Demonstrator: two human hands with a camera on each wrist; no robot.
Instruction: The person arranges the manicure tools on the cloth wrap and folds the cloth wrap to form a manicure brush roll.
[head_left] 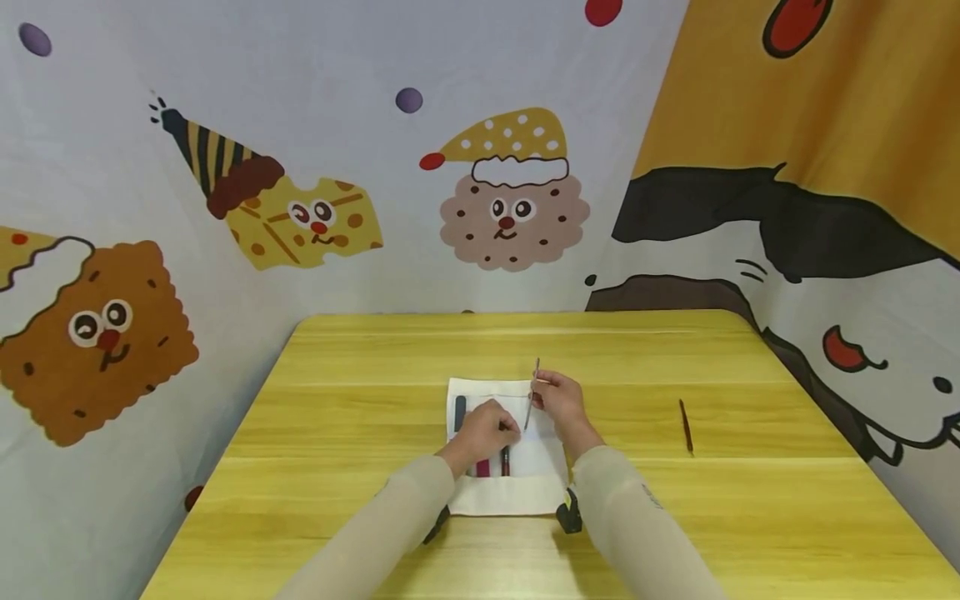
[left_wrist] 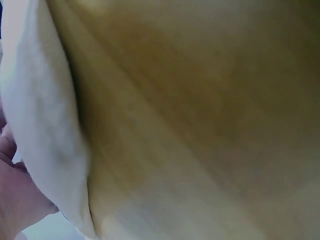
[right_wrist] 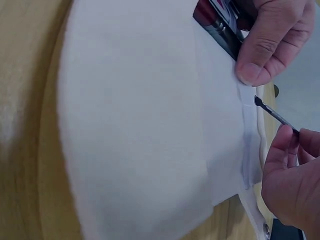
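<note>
A white cloth tool pouch lies spread on the table, with several tools in its pockets. My right hand pinches a slim metal cuticle pusher over the pouch's right side. In the right wrist view, the pusher's small scooped tip points toward the pouch's pocket edge. Thumb and finger of my left hand pinch that pocket edge beside a dark-handled tool. A magenta item and a dark blue-grey one sit left of it, partly hidden by the hand.
A slim dark brown tool lies alone on the yellow wooden table, to the right. Behind the table hangs a cartoon-printed curtain. The left wrist view shows mostly blurred tabletop and a white cloth edge.
</note>
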